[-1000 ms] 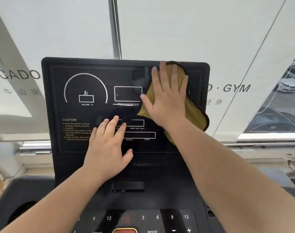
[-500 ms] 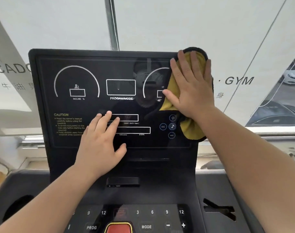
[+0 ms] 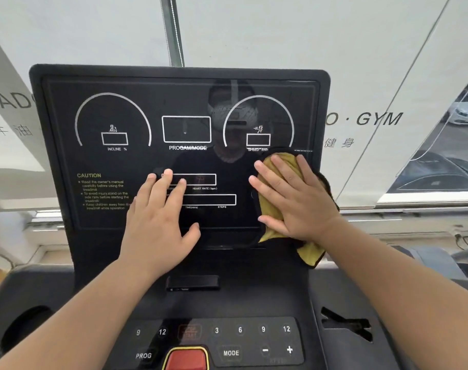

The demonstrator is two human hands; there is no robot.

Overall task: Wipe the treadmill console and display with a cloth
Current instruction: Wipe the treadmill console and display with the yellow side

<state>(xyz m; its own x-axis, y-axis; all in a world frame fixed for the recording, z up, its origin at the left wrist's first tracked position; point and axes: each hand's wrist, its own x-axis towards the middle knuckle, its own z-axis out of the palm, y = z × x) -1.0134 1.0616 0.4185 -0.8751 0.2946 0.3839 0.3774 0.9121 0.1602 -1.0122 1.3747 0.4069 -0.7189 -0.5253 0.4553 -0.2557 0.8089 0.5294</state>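
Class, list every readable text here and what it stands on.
"INCLINE %": glossy black treadmill display
"PROGAM/MODE": display
"SPEED": display
"CAUTION": display
"HEART RATE (bpm)": display
"STEPS": display
"PROG": dark console keypad
"MODE": keypad
"3", "6", "9", "12": keypad
"GYM": white window blind
"健身": blind
Caution's small print: blurred.

The display (image 3: 99, 166) reads INCLINE %, PROGAM/MODE, SPEED, HEART RATE (bpm), TIME(min/s) and STEPS, with a yellow CAUTION heading over small warning lines. The console keypad (image 3: 254, 343) shows 9, 12, 3, 6, 9, 12, PROG, MODE, − and +. The white blind (image 3: 382, 76) behind carries GYM and 健身.
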